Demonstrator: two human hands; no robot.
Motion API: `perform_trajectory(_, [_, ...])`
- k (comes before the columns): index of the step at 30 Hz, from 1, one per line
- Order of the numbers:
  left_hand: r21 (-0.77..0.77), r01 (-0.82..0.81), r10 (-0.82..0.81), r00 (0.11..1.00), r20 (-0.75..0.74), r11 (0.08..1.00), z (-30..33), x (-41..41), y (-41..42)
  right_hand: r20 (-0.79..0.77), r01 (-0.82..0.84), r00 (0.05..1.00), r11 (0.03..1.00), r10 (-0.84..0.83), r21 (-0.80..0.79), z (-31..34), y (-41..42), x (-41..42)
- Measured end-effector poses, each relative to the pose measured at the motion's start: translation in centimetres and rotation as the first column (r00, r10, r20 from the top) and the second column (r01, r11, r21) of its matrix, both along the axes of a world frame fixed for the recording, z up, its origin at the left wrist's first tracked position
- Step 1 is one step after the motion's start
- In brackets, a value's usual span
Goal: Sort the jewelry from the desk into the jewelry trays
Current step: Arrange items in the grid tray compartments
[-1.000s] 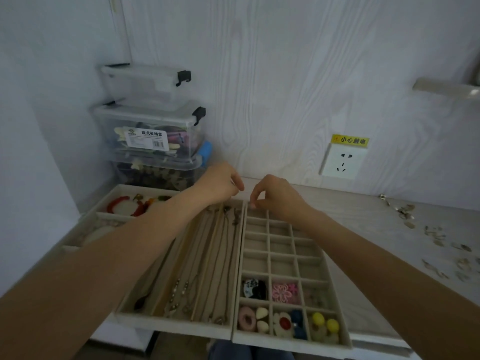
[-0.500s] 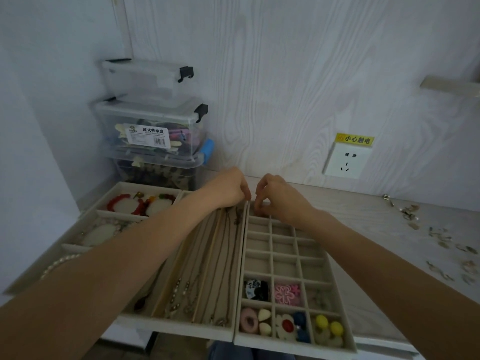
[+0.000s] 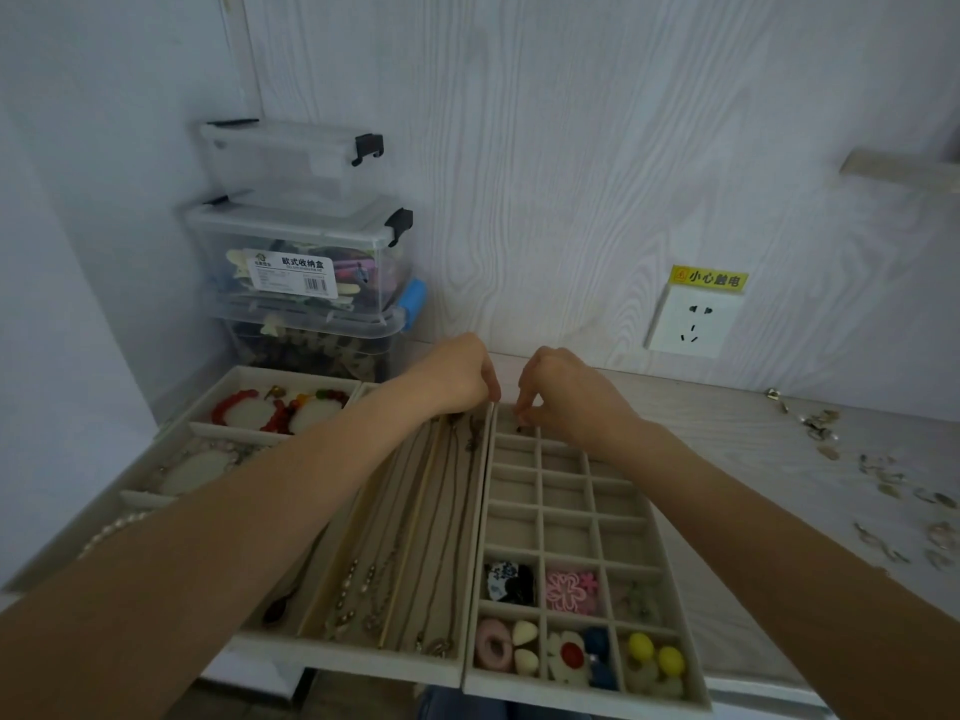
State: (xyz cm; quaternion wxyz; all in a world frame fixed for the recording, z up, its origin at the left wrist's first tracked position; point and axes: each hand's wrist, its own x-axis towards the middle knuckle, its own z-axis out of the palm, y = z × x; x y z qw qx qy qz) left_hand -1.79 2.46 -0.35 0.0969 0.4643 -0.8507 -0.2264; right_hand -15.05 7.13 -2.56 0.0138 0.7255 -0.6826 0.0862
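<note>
Desk [image 3: 727,459] at centre frame: something tiny seems pinched in the right hand [image 3: 566,397] over the grid tray [image 3: 696,662], left hand [image 3: 457,376] fingers curled but hidden, so it could easily get dropped into the wrong cell.

Both hands lowered to far edge of trays; right hand [image 3: 566,394] fingertips apparently dip into grid tray [image 3: 566,517].

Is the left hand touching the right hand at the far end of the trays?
Apart. In the head view a strip of wall and desk shows between the left hand and the right hand, above the far edge of the grid tray.
</note>
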Motion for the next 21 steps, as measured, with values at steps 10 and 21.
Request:
perform_trajectory(10, [0.005, -0.015, 0.015, 1.000, 0.000, 1.000, 0.0, -0.2, 0.0, -0.097, 0.056, 0.994, 0.998, -0.058, -0.025, -0.6, 0.0, 0.7])
perform_trajectory(21, [0.014, -0.027, 0.027, 1.000, 0.001, 1.000, -0.2, -0.3, -0.3, -0.135, 0.051, 0.989, 0.996, -0.060, -0.070, -0.6, 0.3, 1.3])
